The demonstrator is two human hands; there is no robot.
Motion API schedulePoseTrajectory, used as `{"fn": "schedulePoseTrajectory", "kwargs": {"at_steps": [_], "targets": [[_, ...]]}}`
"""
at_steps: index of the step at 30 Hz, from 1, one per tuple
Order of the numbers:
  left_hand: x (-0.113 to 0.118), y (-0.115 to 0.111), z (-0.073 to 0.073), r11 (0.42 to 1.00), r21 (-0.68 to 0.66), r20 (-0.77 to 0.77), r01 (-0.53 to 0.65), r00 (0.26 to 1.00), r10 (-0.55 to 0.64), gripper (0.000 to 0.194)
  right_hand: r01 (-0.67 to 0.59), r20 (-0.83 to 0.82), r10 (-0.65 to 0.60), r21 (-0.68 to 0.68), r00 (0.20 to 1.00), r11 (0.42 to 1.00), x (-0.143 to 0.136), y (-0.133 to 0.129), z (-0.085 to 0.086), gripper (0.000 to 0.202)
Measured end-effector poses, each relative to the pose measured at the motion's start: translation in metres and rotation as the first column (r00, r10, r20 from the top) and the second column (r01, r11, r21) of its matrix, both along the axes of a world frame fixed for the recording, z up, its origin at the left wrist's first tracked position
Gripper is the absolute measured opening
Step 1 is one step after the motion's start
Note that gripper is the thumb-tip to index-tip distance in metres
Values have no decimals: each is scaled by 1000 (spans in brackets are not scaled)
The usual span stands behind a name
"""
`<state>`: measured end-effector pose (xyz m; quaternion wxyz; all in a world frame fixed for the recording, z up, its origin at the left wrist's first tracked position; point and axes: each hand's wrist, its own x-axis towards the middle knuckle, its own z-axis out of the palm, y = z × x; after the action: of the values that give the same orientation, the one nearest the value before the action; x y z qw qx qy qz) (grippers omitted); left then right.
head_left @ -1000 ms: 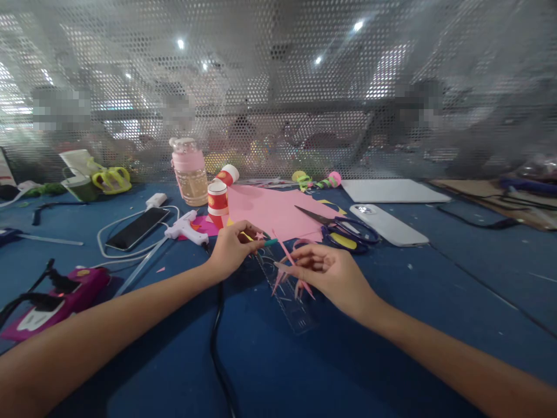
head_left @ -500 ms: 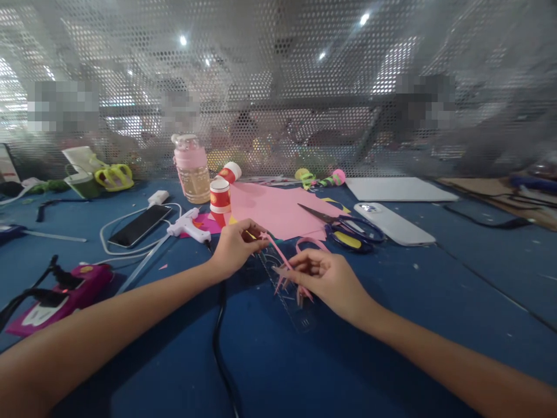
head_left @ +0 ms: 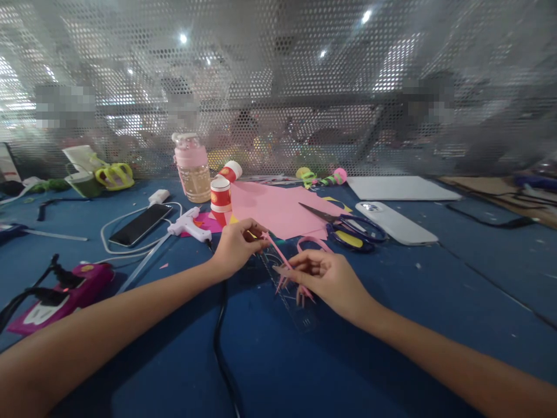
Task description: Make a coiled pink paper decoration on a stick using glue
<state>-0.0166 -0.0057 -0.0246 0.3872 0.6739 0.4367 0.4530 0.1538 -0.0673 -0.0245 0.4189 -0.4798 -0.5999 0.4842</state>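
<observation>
A narrow pink paper strip [head_left: 277, 249] stretches between my two hands, with a small star-like shape at its upper left end. My left hand [head_left: 237, 248] pinches it close to that end. Thumb and fingers of my right hand [head_left: 337, 281] are closed on the strip's lower part. Further pink strips loop up behind my right hand and poke out below its fingers; whether they join the held one, I cannot tell. Beneath the strip lies a clear plastic ruler [head_left: 303, 321] on the blue table [head_left: 174, 360]. Dark blue scissors [head_left: 354, 233] rest open beyond my right hand.
Pink paper sheets [head_left: 270, 206] lie ahead, beside red-and-white paper cups [head_left: 221, 196] and a bottle [head_left: 192, 171]. To the left are a white glue gun [head_left: 190, 225], a black phone [head_left: 140, 224] and a magenta power strip [head_left: 89, 284]. A white phone [head_left: 395, 223] sits right.
</observation>
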Motion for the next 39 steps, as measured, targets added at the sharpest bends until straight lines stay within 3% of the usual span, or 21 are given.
{"fn": "schedulePoseTrajectory", "kwargs": {"at_steps": [39], "targets": [[1,-2,1,1000,3,11,19,1000,-19,16,6,13,-6,10,1000,1000,-1,1,-1,30]]}}
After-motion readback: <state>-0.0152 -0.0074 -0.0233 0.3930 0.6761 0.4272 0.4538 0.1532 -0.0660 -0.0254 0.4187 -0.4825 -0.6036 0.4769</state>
